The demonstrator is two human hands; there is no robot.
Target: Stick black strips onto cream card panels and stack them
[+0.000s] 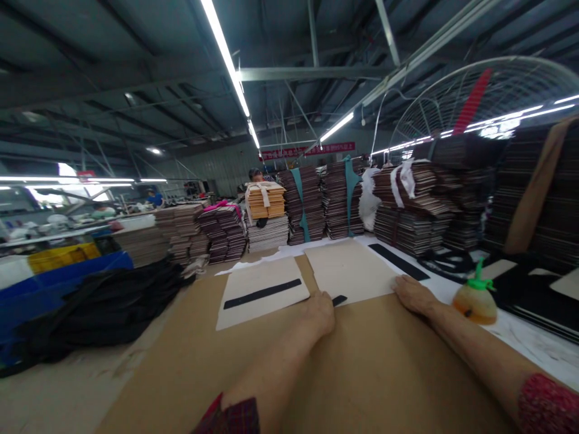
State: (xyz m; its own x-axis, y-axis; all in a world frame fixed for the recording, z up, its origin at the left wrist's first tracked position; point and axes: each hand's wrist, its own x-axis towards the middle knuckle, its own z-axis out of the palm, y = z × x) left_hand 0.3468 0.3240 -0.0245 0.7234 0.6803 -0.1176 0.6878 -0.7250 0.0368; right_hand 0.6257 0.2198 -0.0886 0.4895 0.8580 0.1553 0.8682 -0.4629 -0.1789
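My left hand [320, 312] is closed at the near left corner of a large beige sheet [350, 268]. A short dark end of a black strip [340, 300] sticks out from under its fingers; the rest is hidden by the hand. At the sheet's near right corner, my right hand [412, 294] has its fingers curled onto the edge. To the left lies a smaller beige panel [262, 314] with a long black strip [262, 293] across it. Another black strip [398, 261] rests beyond the large sheet, on the right. Brown board [362, 367] lies under both hands.
A squat bottle [474, 303] with a green spout stands right of my right forearm. Tied stacks of panels [303, 205] line the back. Black fabric [104, 307] is heaped at left. A large fan [479, 102] rises at right. A person [256, 175] is behind the stacks.
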